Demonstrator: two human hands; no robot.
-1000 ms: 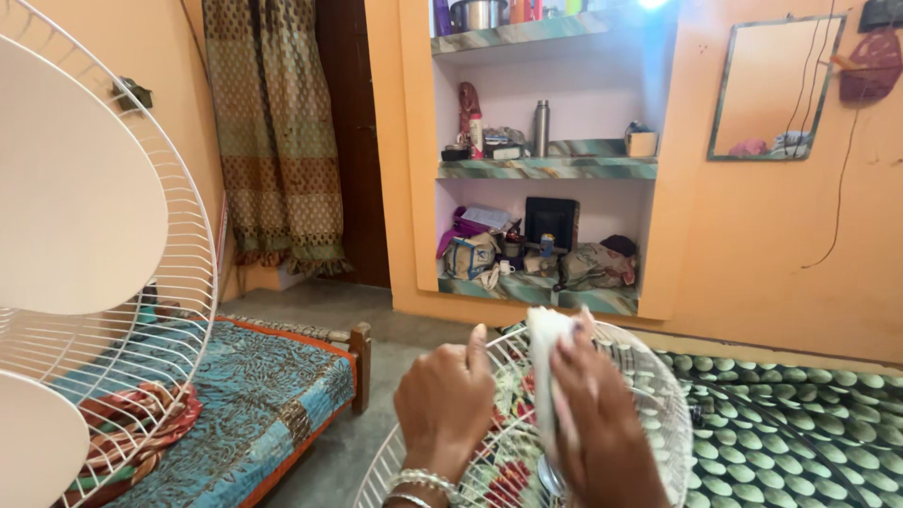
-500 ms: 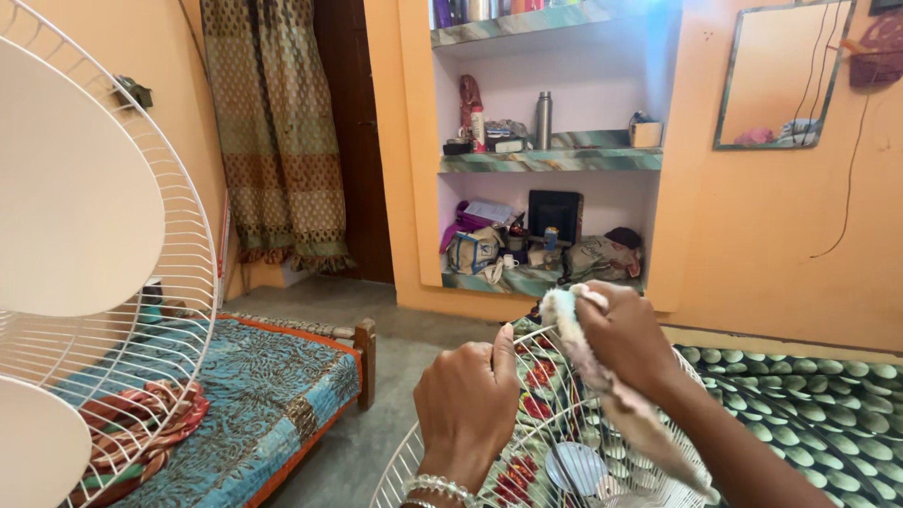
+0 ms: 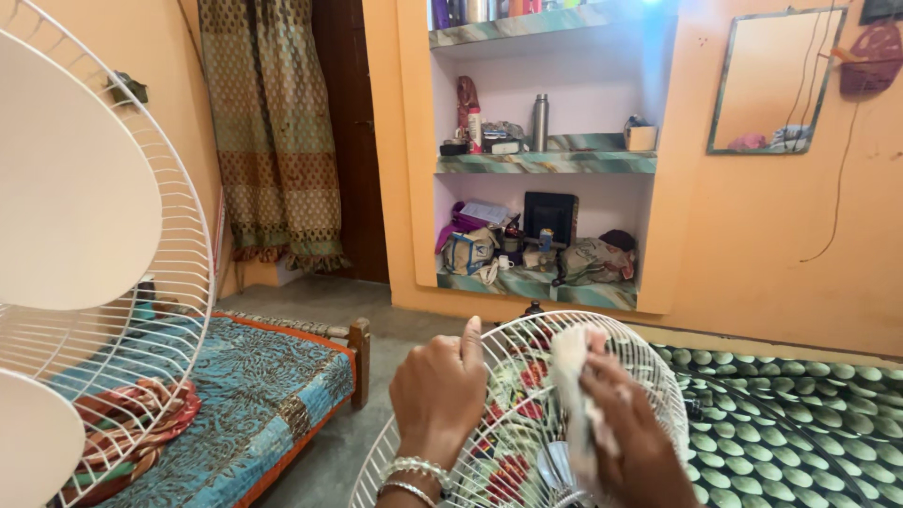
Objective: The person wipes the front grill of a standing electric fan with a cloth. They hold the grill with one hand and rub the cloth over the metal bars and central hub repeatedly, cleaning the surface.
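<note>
While the fan with its rear grille (image 3: 103,282) stands at far left, your left hand (image 3: 437,395) grips the loose white wire fan guard (image 3: 527,414) at its rim; your right hand (image 3: 625,437) pinches a soft white cloth (image 3: 574,386) against it. Guard looks light, springy, bendable: hold the rim.

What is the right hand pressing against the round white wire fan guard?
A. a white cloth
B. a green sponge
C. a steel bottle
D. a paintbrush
A. The right hand holds a crumpled white cloth against the round white wire fan guard, while the left hand grips the guard's rim.
</note>
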